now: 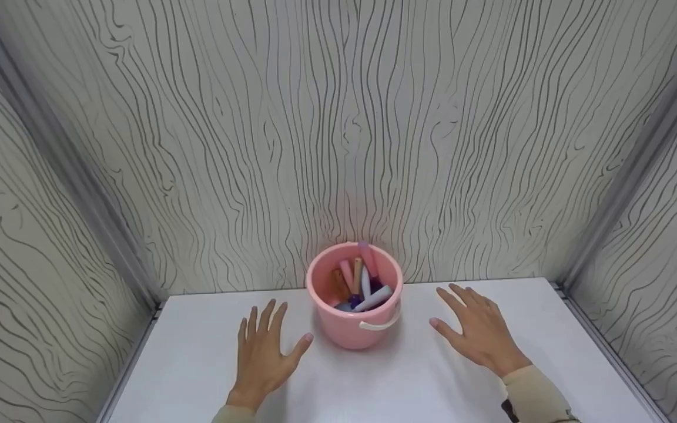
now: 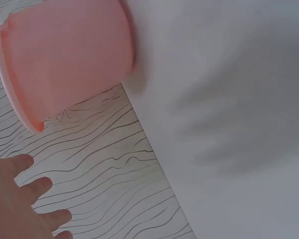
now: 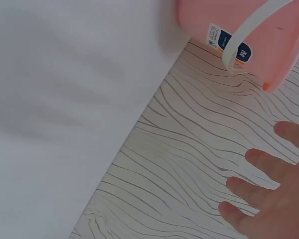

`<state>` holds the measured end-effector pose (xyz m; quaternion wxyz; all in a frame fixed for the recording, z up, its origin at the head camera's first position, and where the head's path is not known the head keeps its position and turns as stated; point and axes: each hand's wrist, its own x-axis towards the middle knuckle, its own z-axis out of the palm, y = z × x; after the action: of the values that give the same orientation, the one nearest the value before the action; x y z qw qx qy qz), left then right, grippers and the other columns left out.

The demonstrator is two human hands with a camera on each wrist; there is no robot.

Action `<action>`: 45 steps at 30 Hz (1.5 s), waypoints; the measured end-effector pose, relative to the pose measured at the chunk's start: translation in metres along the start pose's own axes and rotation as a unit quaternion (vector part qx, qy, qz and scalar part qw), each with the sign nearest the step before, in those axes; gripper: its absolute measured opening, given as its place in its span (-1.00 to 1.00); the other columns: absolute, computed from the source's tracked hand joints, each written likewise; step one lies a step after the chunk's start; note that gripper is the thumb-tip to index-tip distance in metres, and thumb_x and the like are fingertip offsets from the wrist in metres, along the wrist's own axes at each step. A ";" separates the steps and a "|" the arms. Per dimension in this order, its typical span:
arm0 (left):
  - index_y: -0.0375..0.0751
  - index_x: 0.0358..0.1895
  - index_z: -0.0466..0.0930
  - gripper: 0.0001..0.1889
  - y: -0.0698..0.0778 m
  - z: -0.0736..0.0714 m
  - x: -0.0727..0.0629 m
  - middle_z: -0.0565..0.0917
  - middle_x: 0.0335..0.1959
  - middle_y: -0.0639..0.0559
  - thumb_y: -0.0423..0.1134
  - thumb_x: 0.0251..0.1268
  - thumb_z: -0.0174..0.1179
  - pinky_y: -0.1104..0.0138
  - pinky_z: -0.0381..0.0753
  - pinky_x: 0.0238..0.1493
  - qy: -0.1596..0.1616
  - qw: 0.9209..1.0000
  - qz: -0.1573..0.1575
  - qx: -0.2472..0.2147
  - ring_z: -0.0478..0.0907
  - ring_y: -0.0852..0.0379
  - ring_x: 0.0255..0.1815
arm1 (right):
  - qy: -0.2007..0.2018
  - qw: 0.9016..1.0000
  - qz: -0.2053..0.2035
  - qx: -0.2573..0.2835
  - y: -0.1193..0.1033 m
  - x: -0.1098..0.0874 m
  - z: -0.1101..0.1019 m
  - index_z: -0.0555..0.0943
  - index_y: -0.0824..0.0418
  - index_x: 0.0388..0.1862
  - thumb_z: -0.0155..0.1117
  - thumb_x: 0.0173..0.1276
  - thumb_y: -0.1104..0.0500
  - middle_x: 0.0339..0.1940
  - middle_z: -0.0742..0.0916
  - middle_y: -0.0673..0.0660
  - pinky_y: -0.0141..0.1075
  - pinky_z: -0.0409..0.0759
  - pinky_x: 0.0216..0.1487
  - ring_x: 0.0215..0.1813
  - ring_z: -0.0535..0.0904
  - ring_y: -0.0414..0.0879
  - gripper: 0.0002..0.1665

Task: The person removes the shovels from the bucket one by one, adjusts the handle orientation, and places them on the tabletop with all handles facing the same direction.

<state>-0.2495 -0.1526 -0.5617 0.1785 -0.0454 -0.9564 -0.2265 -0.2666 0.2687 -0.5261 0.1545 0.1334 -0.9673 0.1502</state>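
Note:
A pink bucket (image 1: 353, 330) stands upright near the back of the white table, its white handle (image 1: 381, 325) hanging down at the front right. Inside it lie several sticks or tool handles in pink, tan, brown and pale grey, among them a pink one (image 1: 368, 258) that reaches the rim; their lower ends are hidden. To the left of the bucket my left hand (image 1: 263, 358) hovers with fingers spread, touching nothing. On the other side, my right hand (image 1: 479, 332) is held over the table, also spread and apart from the bucket. A label (image 3: 229, 44) shows on the bucket's side.
The white table (image 1: 197, 352) ends against a back panel (image 1: 350, 147) with a wood-grain print. Similar panels rise at the left (image 1: 15, 264) and right (image 1: 667, 294), joined by grey metal posts (image 1: 74, 158). The bucket stands close to the back panel.

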 end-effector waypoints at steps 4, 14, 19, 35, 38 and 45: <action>-0.11 0.56 0.42 -0.11 0.004 0.004 0.000 0.44 0.57 -0.22 0.43 0.38 0.20 -0.40 0.14 0.56 0.010 1.000 -0.005 -0.024 0.28 -0.44 0.61 | 0.015 0.999 -0.023 0.029 -0.012 0.009 -0.007 0.51 0.13 0.55 0.25 0.55 -0.30 0.50 0.60 0.28 0.41 0.36 0.43 0.51 0.49 0.34 -0.21; -0.23 0.55 0.35 -0.29 0.033 0.016 0.009 0.50 0.48 -0.24 0.18 0.59 0.17 -0.10 0.66 0.26 -0.026 0.951 -0.127 -0.280 0.64 -0.20 0.30 | 0.024 0.997 -0.058 0.052 -0.031 0.033 -0.017 0.57 0.16 0.49 0.31 0.57 -0.15 0.39 0.68 0.22 0.33 0.48 0.40 0.42 0.58 0.26 -0.34; -0.31 0.47 0.32 -0.44 0.051 0.023 0.024 0.54 0.30 -0.26 0.04 0.70 0.07 0.20 0.77 -0.01 -0.030 0.896 -0.187 -0.401 0.74 0.00 -0.07 | 0.018 0.996 -0.077 0.045 -0.044 0.053 -0.017 0.60 0.15 0.44 0.34 0.56 -0.08 0.36 0.69 0.21 0.32 0.51 0.40 0.41 0.60 0.24 -0.40; -0.43 0.35 0.35 -0.48 0.073 0.039 0.064 0.65 0.00 -0.27 0.00 0.74 0.02 0.30 0.79 -0.21 -0.018 0.842 -0.259 -0.473 0.70 0.11 -0.27 | -0.123 0.987 -0.085 0.055 -0.076 0.108 -0.008 0.58 0.12 0.42 0.31 0.60 -0.01 0.27 0.69 0.20 0.14 0.63 0.36 0.26 0.63 0.12 -0.50; -0.41 0.30 0.39 -0.50 0.073 0.044 0.069 0.66 -0.13 -0.21 0.02 0.74 0.01 0.34 0.75 -0.32 -0.010 0.842 -0.269 -0.467 0.68 0.14 -0.36 | -0.143 0.985 -0.086 0.050 -0.080 0.117 -0.002 0.59 0.09 0.29 0.33 0.60 0.03 0.08 0.71 0.13 0.04 0.71 0.26 0.06 0.63 0.01 -0.62; -0.35 0.15 0.42 -0.66 0.073 0.055 0.077 0.60 -0.21 -0.15 -0.07 0.74 -0.01 0.36 0.66 -0.41 0.005 0.861 -0.270 -0.431 0.59 0.14 -0.40 | -0.183 0.978 -0.068 0.066 -0.088 0.134 0.008 0.64 0.09 0.04 0.39 0.54 0.18 -0.23 0.69 0.00 -0.12 0.76 0.03 -0.20 0.61 -0.09 -0.84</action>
<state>-0.3271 -0.0620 -0.5490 0.0780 0.1432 -0.7375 -0.6553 -0.3650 0.1564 -0.4659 -0.0248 0.2345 -0.9557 0.1762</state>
